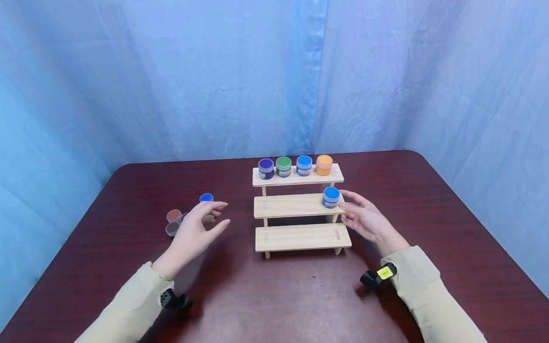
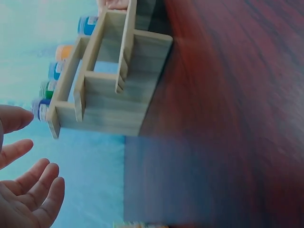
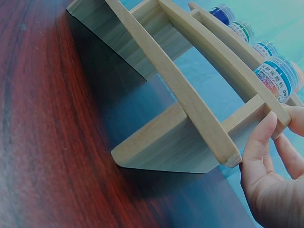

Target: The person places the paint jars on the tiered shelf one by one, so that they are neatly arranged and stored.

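A three-step wooden rack stands on the table. My right hand pinches the right end of its middle step, with the thumb and fingers around the board's edge in the right wrist view. Close by those fingers, a blue-lidded paint jar sits upright on that step. My left hand hovers left of the rack, its fingers spread and holding nothing. Beneath and behind it are a blue-lidded jar, a brown-lidded jar and a dark-lidded jar; the hand partly hides others.
Along the top step stand a purple jar, a green jar, another blue jar and an orange jar. The bottom step shows bare wood. Blue curtains hang around the dark red table.
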Motion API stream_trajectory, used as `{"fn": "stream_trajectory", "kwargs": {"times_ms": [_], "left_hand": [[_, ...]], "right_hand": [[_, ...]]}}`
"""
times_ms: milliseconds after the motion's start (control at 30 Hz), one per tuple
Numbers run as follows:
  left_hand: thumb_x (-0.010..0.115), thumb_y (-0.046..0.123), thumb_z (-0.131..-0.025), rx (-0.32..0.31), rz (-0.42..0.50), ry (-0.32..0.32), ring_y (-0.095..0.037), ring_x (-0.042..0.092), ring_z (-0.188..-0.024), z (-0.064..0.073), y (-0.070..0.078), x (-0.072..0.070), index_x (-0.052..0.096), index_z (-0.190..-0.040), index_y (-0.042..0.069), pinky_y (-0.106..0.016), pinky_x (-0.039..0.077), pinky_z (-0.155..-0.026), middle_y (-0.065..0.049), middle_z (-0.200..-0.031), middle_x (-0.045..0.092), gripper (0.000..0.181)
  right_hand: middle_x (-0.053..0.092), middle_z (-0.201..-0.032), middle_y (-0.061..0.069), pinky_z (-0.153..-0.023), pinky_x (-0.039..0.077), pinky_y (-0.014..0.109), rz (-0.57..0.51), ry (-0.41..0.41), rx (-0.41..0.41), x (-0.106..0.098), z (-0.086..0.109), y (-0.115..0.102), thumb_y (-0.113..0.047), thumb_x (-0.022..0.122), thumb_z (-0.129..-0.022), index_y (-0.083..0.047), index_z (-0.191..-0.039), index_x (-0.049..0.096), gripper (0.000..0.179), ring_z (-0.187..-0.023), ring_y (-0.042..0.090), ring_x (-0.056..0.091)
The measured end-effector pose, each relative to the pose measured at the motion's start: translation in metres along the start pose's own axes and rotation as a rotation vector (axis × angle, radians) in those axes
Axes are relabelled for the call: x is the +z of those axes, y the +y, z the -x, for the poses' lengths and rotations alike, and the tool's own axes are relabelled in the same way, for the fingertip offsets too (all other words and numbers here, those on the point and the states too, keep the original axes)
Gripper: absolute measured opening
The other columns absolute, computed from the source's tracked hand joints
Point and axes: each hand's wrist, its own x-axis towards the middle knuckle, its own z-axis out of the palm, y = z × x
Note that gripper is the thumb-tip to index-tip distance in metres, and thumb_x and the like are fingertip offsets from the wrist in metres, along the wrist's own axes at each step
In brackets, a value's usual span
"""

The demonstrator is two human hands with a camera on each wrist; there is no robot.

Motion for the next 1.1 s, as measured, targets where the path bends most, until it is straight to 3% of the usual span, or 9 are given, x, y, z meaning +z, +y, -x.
{"fn": "stream_trajectory", "kwargs": {"times_ms": [267,533,700,833,1100], "left_hand": [[0.068,0.012,-0.087,-0.094,-0.007,-0.054,-0.033,0.058,-0.105,0.014,-0.017,-0.015,0.053,-0.131,0.004,-0.047,0.053,-0.088,-0.018,-0.121,0.054,0.047],[0.068,0.013,-0.086,-0.12,-0.107,-0.051,-0.032,0.056,-0.106,0.024,-0.033,-0.026,0.052,-0.131,0.002,-0.049,0.052,-0.088,-0.018,-0.122,0.055,0.049],[0.068,0.015,-0.087,-0.15,-0.12,-0.063,-0.032,0.055,-0.107,0.028,-0.035,-0.029,0.052,-0.131,0.002,-0.05,0.051,-0.089,-0.019,-0.118,0.056,0.047],[0.068,0.018,-0.088,-0.187,-0.132,-0.076,-0.034,0.054,-0.11,0.031,-0.035,-0.03,0.051,-0.132,0.003,-0.051,0.049,-0.092,-0.02,-0.126,0.052,0.049],[0.065,0.017,-0.089,-0.224,-0.165,-0.102,-0.035,0.056,-0.109,0.035,-0.037,-0.031,0.052,-0.131,0.001,-0.051,0.05,-0.091,-0.023,-0.13,0.05,0.047]], "right_hand": [[0.062,-0.089,-0.005,-0.067,0.051,0.016,0.006,0.002,-0.006,0.0,0.0,0.001,-0.007,0.053,-0.096,-0.02,-0.118,0.046,0.027,-0.072,0.005,0.057],[0.062,-0.088,-0.004,-0.068,0.051,0.016,0.004,0.003,-0.002,0.0,0.0,0.001,-0.007,0.053,-0.096,-0.019,-0.12,0.045,0.028,-0.072,0.006,0.057],[0.063,-0.088,-0.005,-0.067,0.051,0.016,-0.004,0.005,-0.002,0.0,0.0,0.001,-0.007,0.053,-0.096,-0.018,-0.122,0.044,0.03,-0.072,0.006,0.057],[0.063,-0.088,-0.005,-0.067,0.051,0.016,-0.003,0.004,-0.003,0.001,0.0,0.0,-0.007,0.053,-0.096,-0.017,-0.125,0.043,0.033,-0.071,0.006,0.057],[0.061,-0.087,-0.004,-0.067,0.051,0.016,-0.01,0.007,-0.003,0.001,0.001,0.001,-0.005,0.052,-0.096,-0.02,-0.119,0.045,0.028,-0.07,0.006,0.057]]}}
